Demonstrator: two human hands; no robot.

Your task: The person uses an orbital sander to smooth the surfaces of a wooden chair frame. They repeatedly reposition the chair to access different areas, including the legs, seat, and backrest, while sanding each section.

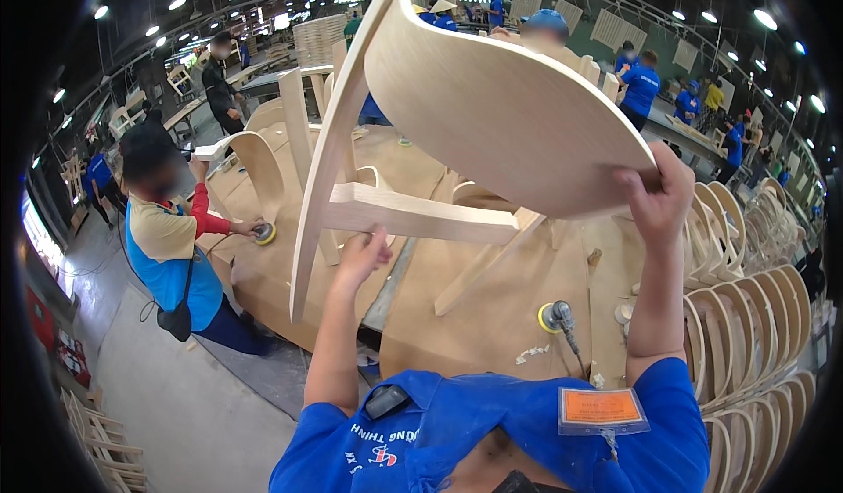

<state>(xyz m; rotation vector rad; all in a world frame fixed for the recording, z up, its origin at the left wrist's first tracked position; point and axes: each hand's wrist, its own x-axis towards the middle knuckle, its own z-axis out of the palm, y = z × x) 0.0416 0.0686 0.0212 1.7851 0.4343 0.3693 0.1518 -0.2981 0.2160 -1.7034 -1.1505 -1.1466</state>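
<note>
I hold up a pale wooden chair frame [421, 212] above the covered worktable [492, 335]. Its broad curved backrest [492, 98] slants down to the right, where my right hand [663, 190] grips its end, thumb on the near face. On the left, my left hand [362, 258] is closed at the lower edge of the straight rail [421, 211], near where it meets the long curved leg [329, 159]. Part of its fingers are hidden. A corded sander [559, 317] with a yellow pad lies on the table below.
To my left, a co-worker [184, 238] rests a hand on another sander [264, 233] beside a chair frame [255, 172]. Stacked curved backrests [746, 326] stand close on my right. Wooden parts [105, 440] lie at lower left; several people work farther back.
</note>
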